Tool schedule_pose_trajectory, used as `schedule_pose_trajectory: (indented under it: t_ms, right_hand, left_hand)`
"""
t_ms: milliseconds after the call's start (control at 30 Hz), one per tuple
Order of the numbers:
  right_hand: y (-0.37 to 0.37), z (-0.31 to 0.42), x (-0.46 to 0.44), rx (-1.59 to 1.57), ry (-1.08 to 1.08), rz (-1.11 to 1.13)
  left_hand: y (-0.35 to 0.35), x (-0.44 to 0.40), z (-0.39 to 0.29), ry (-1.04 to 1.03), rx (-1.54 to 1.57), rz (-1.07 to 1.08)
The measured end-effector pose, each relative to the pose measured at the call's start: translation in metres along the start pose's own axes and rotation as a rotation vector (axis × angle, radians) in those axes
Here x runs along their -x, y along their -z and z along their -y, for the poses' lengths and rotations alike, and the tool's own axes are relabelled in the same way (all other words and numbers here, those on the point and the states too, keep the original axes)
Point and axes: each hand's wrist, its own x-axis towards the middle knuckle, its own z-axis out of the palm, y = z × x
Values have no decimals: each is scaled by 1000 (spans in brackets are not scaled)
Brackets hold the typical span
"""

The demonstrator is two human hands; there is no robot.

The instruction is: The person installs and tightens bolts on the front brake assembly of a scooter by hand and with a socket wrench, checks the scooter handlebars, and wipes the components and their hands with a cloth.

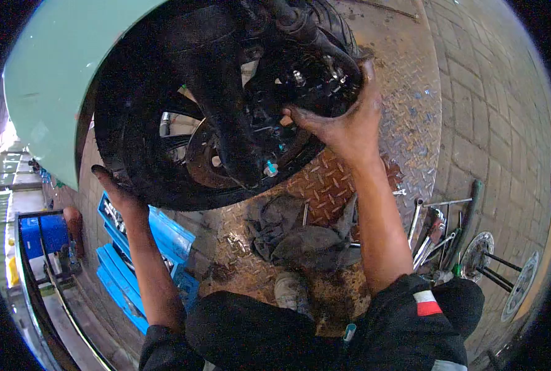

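A scooter-like wheel with a black tyre (201, 196) fills the upper middle, with a dark fork leg (217, 93) and a brake disc (200, 162) in front of it. My left hand (122, 196) grips the tyre's lower left edge, one digit showing and the others hidden. My right hand (353, 127) is curled around a black brake caliper (316, 83) at the upper right of the wheel. Its thumb presses the near side while the fingers reach around the far side. Shiny bolts show on the caliper, partly in shadow.
A pale green body panel (53, 93) hangs at upper left. Below it stands an open blue toolbox (118, 278). Dark rags (306, 238) lie on the rusty tread plate (331, 185). Wrenches (427, 244) and two brake discs (476, 255) lie at right.
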Motion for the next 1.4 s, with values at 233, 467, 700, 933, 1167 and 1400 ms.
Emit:
schedule_pose_trajectory:
  t_ms: [233,467,700,933,1167,1400]
  right_hand:
    - [9,-1,2,-23,102,-57]
    - [2,-10,29,-201,-220,-62]
    - [12,3,15,28,204,166]
    - [-1,-12,25,-48,43,-3]
    - [26,-28,23,-80,178,104]
    - [69,-49,123,497,-83,345]
  left_hand:
    - [-19,12,-21,127,2,-16]
    - [-18,2,-18,124,36,29]
    - [-18,9,-14,22,-164,-19]
    - [-20,25,-18,57,-177,-11]
    - [-3,22,-13,-188,-318,70]
    - [47,114,54,-871,-1228,-257]
